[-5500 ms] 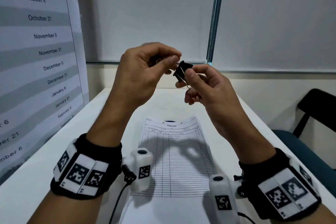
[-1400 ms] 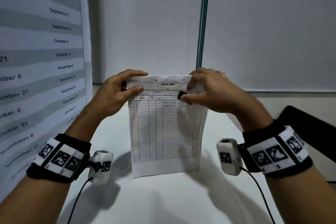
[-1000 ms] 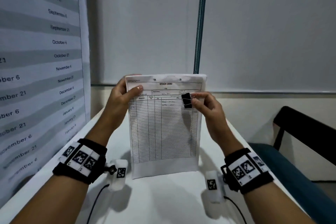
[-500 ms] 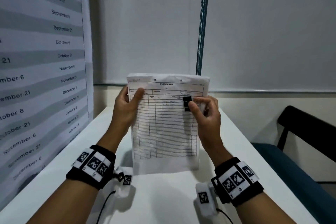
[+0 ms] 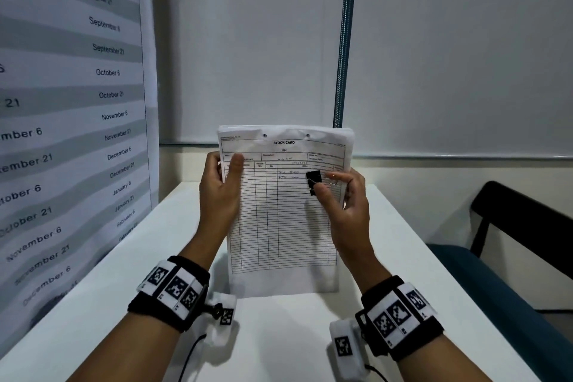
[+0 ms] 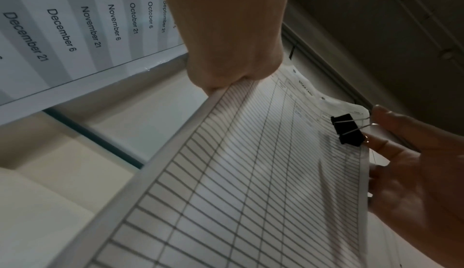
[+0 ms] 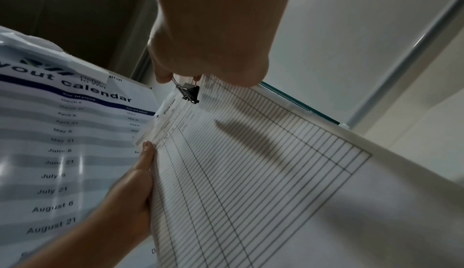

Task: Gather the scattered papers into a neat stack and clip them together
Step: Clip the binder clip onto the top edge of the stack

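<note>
A stack of ruled "STOCK CARD" papers (image 5: pixel 279 214) stands upright with its bottom edge on the white table (image 5: pixel 403 257). My left hand (image 5: pixel 221 192) grips the stack's left edge near the top, thumb on the front sheet. My right hand (image 5: pixel 344 198) pinches the wire handles of a black binder clip (image 5: pixel 313 181) in front of the stack's upper right part. The same clip (image 6: pixel 347 130) shows in the left wrist view against the sheet, and in the right wrist view the clip (image 7: pixel 190 92) hangs under the right fingertips beside the paper's edge (image 7: pixel 226 153).
A large payout calendar poster (image 5: pixel 71 121) covers the wall on the left. White blinds with a bead chain (image 5: pixel 344 40) hang behind the table. A dark chair with a teal seat (image 5: pixel 508 257) stands to the right of the table.
The papers lay flat while both hands worked the clip; now the stack stands upright in my left hand. Over the last second the stack and hands drifted slightly right, the clip staying by the upper right.
</note>
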The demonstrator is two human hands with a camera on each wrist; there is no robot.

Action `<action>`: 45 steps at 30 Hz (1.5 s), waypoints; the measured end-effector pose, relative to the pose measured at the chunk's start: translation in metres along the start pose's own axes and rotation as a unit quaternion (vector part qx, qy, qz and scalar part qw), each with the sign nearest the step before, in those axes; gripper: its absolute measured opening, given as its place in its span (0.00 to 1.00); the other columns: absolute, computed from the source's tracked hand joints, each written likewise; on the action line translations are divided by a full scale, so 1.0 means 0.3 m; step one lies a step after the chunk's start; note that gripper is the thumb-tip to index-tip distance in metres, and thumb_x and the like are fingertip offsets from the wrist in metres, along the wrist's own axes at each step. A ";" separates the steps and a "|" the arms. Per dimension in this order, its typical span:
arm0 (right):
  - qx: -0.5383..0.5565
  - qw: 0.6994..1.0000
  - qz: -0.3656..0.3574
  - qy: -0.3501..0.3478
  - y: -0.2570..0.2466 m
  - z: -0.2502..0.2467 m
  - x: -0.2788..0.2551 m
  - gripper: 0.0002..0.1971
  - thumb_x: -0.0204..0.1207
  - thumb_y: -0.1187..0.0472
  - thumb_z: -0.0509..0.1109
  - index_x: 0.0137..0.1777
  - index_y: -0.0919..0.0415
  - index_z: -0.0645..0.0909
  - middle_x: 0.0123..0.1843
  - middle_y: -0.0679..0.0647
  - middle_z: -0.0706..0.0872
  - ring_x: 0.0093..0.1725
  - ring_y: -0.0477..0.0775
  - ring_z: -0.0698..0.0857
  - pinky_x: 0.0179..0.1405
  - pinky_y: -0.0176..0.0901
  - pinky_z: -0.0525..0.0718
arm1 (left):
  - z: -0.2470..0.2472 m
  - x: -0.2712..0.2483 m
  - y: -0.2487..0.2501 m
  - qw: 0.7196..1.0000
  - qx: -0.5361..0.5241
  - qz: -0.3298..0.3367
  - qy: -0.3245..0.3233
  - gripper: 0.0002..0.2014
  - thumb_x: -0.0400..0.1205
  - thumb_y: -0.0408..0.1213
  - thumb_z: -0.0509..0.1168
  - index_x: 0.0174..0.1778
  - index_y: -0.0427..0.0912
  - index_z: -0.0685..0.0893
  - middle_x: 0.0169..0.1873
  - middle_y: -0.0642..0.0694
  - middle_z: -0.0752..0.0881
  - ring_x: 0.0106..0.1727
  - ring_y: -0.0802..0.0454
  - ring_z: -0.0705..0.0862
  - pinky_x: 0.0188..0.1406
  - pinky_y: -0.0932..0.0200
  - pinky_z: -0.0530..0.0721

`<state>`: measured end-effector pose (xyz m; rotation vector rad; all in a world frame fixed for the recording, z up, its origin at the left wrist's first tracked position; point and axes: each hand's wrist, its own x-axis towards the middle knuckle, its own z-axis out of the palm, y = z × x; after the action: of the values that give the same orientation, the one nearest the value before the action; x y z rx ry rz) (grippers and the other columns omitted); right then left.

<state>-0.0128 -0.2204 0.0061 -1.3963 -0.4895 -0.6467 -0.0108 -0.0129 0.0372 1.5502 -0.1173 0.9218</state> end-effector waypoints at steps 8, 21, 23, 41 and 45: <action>-0.030 0.999 -0.037 0.002 -0.008 0.028 -0.012 0.19 0.73 0.45 0.76 0.57 0.56 0.82 0.65 0.56 0.78 0.68 0.40 0.79 0.65 0.24 0.76 | 0.029 -0.030 0.018 1.000 0.014 0.003 0.003 0.15 0.89 0.52 0.59 0.64 0.47 0.76 0.52 0.63 0.86 0.46 0.76 0.86 0.38 0.82 0.81; -0.017 0.999 0.023 0.023 0.042 0.006 -0.017 0.20 0.72 0.41 0.74 0.57 0.52 0.82 0.62 0.49 0.84 0.67 0.47 0.82 0.73 0.58 0.80 | -0.043 -0.026 -0.071 0.997 0.035 -0.017 -0.060 0.08 0.92 0.43 0.58 0.57 0.41 0.77 0.49 0.49 0.89 0.49 0.52 0.89 0.46 0.59 0.87; -0.013 0.999 0.023 0.027 0.045 0.009 -0.017 0.20 0.73 0.40 0.74 0.57 0.52 0.82 0.61 0.49 0.85 0.67 0.48 0.83 0.73 0.61 0.79 | -0.029 -0.038 -0.063 0.999 0.030 -0.002 -0.041 0.08 0.92 0.41 0.58 0.56 0.39 0.76 0.48 0.49 0.88 0.48 0.53 0.88 0.44 0.65 0.86; 0.019 0.999 0.041 0.026 0.039 -0.014 -0.052 0.18 0.73 0.43 0.74 0.56 0.54 0.85 0.60 0.47 0.85 0.67 0.52 0.84 0.72 0.65 0.80 | -0.061 -0.031 -0.077 0.994 0.040 -0.018 -0.098 0.08 0.91 0.44 0.59 0.55 0.44 0.77 0.51 0.47 0.90 0.53 0.50 0.90 0.55 0.46 0.88; 0.028 0.999 0.031 0.035 0.042 -0.012 -0.047 0.18 0.73 0.43 0.74 0.56 0.54 0.85 0.60 0.50 0.86 0.67 0.54 0.84 0.72 0.66 0.80 | -0.074 0.028 -0.010 0.994 0.007 -0.003 -0.105 0.06 0.89 0.48 0.61 0.57 0.52 0.79 0.53 0.43 0.90 0.53 0.50 0.90 0.57 0.42 0.87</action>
<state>-0.0150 -0.2216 -0.0131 -1.3262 -0.4040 -0.6258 -0.0140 0.0110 0.0379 1.6574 -0.2569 0.7537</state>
